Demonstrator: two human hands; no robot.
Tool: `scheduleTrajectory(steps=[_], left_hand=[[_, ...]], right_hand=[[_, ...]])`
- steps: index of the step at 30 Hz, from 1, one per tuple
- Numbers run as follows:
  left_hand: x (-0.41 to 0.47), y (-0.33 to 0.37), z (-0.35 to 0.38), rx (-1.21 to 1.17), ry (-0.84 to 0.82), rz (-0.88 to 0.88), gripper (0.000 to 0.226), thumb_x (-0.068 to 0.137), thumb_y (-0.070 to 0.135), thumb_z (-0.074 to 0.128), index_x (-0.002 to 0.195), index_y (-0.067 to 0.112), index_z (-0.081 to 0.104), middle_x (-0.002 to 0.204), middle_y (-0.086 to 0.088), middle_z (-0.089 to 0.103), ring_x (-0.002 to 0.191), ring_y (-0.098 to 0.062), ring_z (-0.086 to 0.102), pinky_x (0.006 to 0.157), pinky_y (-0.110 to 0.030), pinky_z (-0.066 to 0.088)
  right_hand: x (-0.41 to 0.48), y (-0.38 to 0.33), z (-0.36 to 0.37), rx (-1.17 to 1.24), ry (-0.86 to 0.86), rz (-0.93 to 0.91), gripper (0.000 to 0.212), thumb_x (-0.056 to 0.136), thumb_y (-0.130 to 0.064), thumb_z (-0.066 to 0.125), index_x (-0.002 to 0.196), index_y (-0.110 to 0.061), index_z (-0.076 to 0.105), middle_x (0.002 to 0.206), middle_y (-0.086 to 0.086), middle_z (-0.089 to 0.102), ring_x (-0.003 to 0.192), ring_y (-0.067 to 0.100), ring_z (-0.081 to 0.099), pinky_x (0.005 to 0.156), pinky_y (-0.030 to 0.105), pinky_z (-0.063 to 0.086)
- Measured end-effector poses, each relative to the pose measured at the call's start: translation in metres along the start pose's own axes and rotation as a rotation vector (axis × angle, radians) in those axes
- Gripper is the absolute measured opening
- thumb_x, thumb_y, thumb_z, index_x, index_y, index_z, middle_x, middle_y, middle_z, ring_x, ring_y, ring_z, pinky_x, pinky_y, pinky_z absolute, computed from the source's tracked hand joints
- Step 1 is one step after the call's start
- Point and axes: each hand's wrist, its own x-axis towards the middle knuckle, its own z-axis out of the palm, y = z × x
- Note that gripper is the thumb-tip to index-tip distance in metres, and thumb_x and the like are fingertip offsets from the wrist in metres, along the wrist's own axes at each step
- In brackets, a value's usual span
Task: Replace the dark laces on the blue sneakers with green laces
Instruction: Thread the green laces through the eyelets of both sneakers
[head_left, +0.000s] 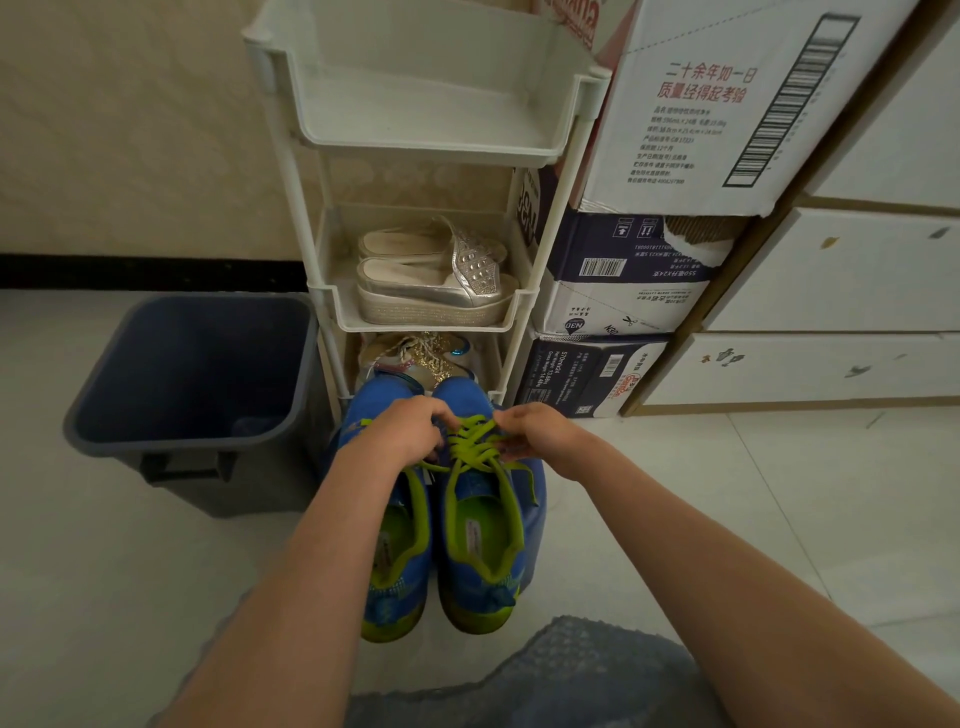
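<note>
Head view: your left hand (410, 436) and right hand (537, 434) both curl onto the green lace (475, 441) over the eyelets of the right sneaker (485, 525), one on each side, probably to draw the crossings evenly tight. It stands on the floor (727, 519) touching the left sneaker (395, 530), toes toward the far white rack (426, 326) and heels near you for reach. Your knuckles hide the fingertips and most of the left sneaker's lacing; I can make out no dark lace.
</note>
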Motion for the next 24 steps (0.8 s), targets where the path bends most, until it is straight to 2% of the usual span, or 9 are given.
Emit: scheduleTrajectory(steps=[4,7,11,16,22,24], left_hand=[[0.004,-0.004,0.003,-0.041,0.059,-0.029,0.037,0.092,-0.003,0.042,0.119,0.019,0.055,0.101,-0.011,0.067,0.084,-0.020,0.067,0.087,-0.041,0.054],[0.004,-0.003,0.006,0.019,0.102,0.003,0.036,0.094,0.002,0.042,0.121,0.021,0.054,0.103,-0.011,0.066,0.085,-0.023,0.066,0.085,-0.043,0.054],[0.001,0.003,0.010,0.154,0.154,0.061,0.024,0.098,0.014,0.045,0.111,0.022,0.063,0.111,-0.007,0.064,0.091,-0.024,0.064,0.085,-0.043,0.053],[0.007,0.007,0.012,0.248,0.166,0.081,0.018,0.095,0.028,0.056,0.107,0.024,0.068,0.111,-0.003,0.065,0.093,-0.022,0.063,0.082,-0.038,0.052],[0.015,0.005,0.019,0.280,0.222,0.086,0.011,0.091,0.029,0.062,0.097,0.022,0.067,0.108,-0.002,0.064,0.096,-0.021,0.061,0.072,-0.031,0.043],[0.016,0.005,0.021,0.256,0.246,0.079,0.009,0.091,0.028,0.062,0.094,0.021,0.066,0.107,-0.001,0.064,0.095,-0.021,0.061,0.070,-0.030,0.042]], right_hand=[[0.001,0.002,0.000,0.024,0.000,0.011,0.037,0.100,-0.019,0.048,0.118,0.012,0.055,0.083,0.009,0.063,0.072,0.017,0.061,0.064,0.021,0.056],[-0.001,0.001,0.000,0.025,0.004,0.012,0.036,0.100,-0.019,0.047,0.117,0.012,0.055,0.084,0.010,0.063,0.071,0.017,0.061,0.062,0.020,0.057],[-0.003,-0.001,0.000,0.003,-0.017,-0.008,0.029,0.100,-0.017,0.047,0.113,0.007,0.058,0.085,0.010,0.063,0.071,0.017,0.061,0.061,0.019,0.057],[-0.007,-0.003,-0.003,-0.019,-0.057,-0.034,0.015,0.099,-0.015,0.049,0.088,-0.010,0.058,0.084,0.006,0.062,0.072,0.014,0.060,0.062,0.018,0.055],[-0.007,-0.002,-0.004,-0.047,-0.047,-0.052,0.018,0.100,-0.014,0.046,0.086,-0.010,0.056,0.082,0.008,0.061,0.070,0.013,0.059,0.065,0.019,0.054],[-0.006,-0.001,-0.002,-0.044,-0.034,-0.040,0.017,0.101,-0.015,0.045,0.093,-0.005,0.057,0.082,0.008,0.061,0.071,0.014,0.060,0.065,0.020,0.054]])
